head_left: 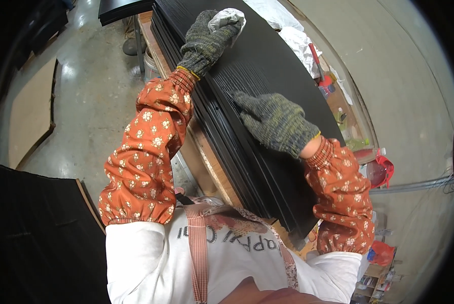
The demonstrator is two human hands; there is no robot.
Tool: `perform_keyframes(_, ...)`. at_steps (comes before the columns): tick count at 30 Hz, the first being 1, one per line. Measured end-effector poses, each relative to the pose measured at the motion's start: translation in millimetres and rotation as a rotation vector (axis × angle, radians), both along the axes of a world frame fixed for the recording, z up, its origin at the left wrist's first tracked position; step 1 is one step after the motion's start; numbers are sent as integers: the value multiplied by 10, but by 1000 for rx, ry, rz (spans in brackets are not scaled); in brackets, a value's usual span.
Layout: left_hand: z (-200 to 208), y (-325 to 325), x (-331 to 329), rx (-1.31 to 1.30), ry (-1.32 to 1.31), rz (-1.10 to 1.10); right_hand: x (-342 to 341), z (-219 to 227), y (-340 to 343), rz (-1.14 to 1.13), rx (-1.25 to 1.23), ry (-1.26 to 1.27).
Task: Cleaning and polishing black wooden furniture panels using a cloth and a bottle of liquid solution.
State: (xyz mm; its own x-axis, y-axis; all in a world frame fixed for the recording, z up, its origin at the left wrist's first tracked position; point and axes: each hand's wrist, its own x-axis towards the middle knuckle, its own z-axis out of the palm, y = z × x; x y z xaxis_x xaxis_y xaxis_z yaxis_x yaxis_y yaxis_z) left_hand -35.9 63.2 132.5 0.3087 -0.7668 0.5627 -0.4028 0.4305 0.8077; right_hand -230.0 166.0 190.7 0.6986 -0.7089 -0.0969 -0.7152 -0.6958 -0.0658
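Note:
A stack of long black panels lies slantwise before me, its top panel showing a fine wood-grain surface. My left hand, in a grey-green knit glove, is closed on a crumpled white cloth over the far part of the top panel. Lower down and to the right, my right hand wears a matching glove. It rests palm down on the panel by its left edge, fingers stretched toward that edge and holding nothing. Beneath, the edges of several more black panels show.
A wooden bench carries the stack. Beyond its right side lie white cloths, a red-handled tool and a red container. On the left are a tan sheet, a dark panel and a bucket.

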Motion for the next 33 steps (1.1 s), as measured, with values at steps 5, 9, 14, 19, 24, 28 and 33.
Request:
perform_keyframes(5, 130, 113, -26, 141, 28, 19, 112, 72, -55, 14, -18, -17)
perform_keyframes(9, -80, -35, 35, -80, 6, 43, 101, 43, -1, -10, -8, 16)
perform_keyframes(14, 209, 128, -68, 227, 20, -26, 186, 139, -93, 2, 46, 72)
perform_keyframes(19, 102, 79, -85, 121, -13, 58, -231, 108, 255, -120, -63, 26)
perform_keyframes(24, 33, 97, -17, -32, -80, 33, -958, -21, 422, -206, -172, -203)
perform_keyframes(28, 41, 43, -73, -8, 271, -249, -1370, -418, 398, -155, -381, -527)
perform_keyframes(33, 65, -70, -93, -51, 759, -440, -1275, -449, 499, -235, -283, -495)
